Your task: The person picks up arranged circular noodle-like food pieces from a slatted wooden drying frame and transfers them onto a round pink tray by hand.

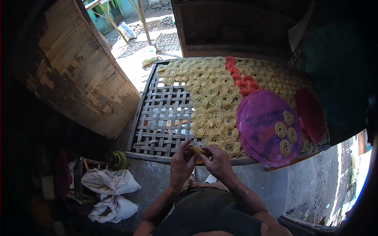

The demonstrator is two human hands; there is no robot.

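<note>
My left hand (180,168) and my right hand (220,165) are together at the near edge of a woven bamboo rack (147,157). Between their fingers and thumbs they hold a yellowish coiled noodle nest (196,151), partly hidden by the fingers. Rows of pale yellow noodle nests (214,113) cover the rack's middle and far right. A strip of red nests (244,85) runs among them. To the right of my hands, stacked purple round sheets (260,107) lie over the nests. Several small nests (285,147) rest on the top sheet.
A dark red disc-shaped sheet (309,115) lies at the rack's right end. A worn wooden panel (88,79) leans at the left. White sacks (113,181) and a green gas cylinder (120,159) stand on the floor at lower left. Beyond the doorway is sunlit paving (164,38).
</note>
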